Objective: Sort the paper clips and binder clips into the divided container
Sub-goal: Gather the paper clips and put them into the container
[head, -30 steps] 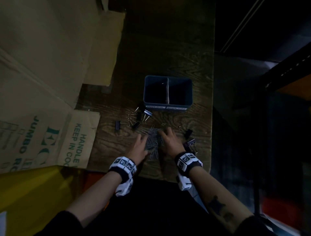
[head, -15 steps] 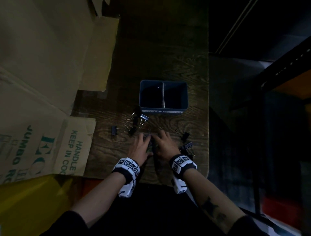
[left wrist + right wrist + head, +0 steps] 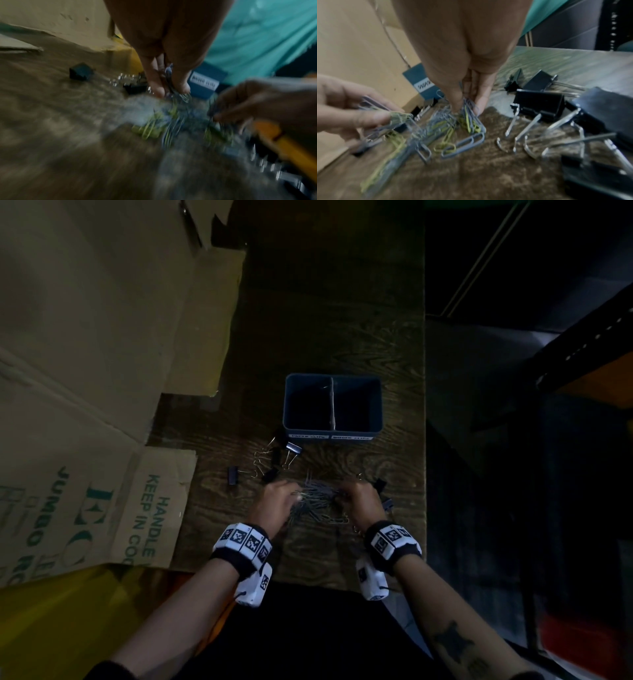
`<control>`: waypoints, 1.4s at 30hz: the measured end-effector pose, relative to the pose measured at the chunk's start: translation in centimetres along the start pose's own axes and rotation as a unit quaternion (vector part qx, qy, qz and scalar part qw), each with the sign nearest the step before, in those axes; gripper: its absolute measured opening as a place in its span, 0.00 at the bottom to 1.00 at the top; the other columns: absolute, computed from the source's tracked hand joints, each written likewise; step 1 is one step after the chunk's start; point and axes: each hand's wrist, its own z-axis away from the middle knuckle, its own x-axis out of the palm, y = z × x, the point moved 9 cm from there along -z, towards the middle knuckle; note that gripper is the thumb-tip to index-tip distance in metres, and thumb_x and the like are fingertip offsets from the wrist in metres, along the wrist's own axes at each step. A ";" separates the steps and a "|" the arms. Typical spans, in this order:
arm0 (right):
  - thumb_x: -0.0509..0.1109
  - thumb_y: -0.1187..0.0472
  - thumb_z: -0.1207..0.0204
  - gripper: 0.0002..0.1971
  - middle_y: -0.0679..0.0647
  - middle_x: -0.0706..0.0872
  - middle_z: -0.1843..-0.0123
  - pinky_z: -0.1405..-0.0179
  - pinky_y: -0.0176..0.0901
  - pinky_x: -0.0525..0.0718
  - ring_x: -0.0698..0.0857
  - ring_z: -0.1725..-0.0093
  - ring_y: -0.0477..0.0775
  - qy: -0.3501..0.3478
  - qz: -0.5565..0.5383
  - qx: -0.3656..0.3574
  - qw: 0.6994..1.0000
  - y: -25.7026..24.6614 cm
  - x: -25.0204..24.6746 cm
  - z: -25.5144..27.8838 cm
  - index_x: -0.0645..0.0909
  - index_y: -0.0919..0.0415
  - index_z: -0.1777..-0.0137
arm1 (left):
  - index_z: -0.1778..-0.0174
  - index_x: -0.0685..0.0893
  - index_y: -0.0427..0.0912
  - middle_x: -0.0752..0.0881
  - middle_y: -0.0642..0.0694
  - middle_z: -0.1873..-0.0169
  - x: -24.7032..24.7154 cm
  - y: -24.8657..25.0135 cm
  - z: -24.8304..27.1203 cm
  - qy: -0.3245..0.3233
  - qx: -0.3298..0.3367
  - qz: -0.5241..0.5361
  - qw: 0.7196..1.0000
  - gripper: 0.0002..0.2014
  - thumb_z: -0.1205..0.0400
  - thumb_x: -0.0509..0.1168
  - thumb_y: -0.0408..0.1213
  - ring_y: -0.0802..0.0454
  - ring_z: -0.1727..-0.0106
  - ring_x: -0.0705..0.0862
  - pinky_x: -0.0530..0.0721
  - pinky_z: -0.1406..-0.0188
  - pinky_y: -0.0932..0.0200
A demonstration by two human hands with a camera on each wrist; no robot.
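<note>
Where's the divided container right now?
In the head view, the divided container sits on the wooden table, beyond the paper clip pile and both hands.

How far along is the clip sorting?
Barely begun: the divided container looks nearly empty, its dark insides hard to read. In hand: left hand and right hand each pinch paper clips. Left: that pile and the scattered binder clips.

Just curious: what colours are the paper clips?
Grey-blue and yellow paper clips, clearest in the right wrist view.
</note>
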 end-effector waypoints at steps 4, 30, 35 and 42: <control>0.73 0.73 0.36 0.20 0.52 0.92 0.58 0.60 0.50 0.86 0.88 0.57 0.52 0.017 -0.022 -0.010 1.000 0.4 -0.7 0.4 0.89 0.52 0.47 | 0.50 0.89 0.41 0.89 0.47 0.54 -2.4 1.7 -1.1 0.020 -0.008 0.033 0.999 0.06 0.22 0.70 0.33 0.55 0.56 0.84 0.81 0.57 0.64; 0.79 0.64 0.29 0.17 0.53 0.88 0.50 0.56 0.49 0.92 0.89 0.56 0.51 0.095 -0.169 0.052 0.980 -9.2 -11.5 -10.6 0.86 0.58 0.41 | 0.43 0.85 0.46 0.87 0.48 0.49 -7.5 1.0 -4.2 0.120 -0.074 0.077 0.987 0.11 0.20 0.67 0.31 0.55 0.51 0.84 0.81 0.57 0.64; 0.79 0.62 0.29 0.13 0.51 0.89 0.50 0.52 0.41 0.88 0.87 0.52 0.47 0.099 -0.150 0.029 0.983 -5.8 -10.0 -6.0 0.87 0.57 0.44 | 0.43 0.83 0.49 0.88 0.47 0.47 -2.4 -2.9 0.1 0.014 -0.132 -0.019 0.991 0.10 0.21 0.68 0.37 0.50 0.50 0.85 0.84 0.54 0.54; 0.76 0.70 0.33 0.22 0.62 0.87 0.44 0.54 0.54 0.88 0.88 0.50 0.64 -0.046 0.076 0.048 0.995 2.0 -2.3 0.6 0.82 0.56 0.39 | 0.21 0.62 0.48 0.50 0.40 0.16 2.9 -5.3 4.0 -0.131 -0.191 -0.043 0.972 0.36 0.23 0.72 0.38 0.39 0.18 0.58 0.66 0.25 0.38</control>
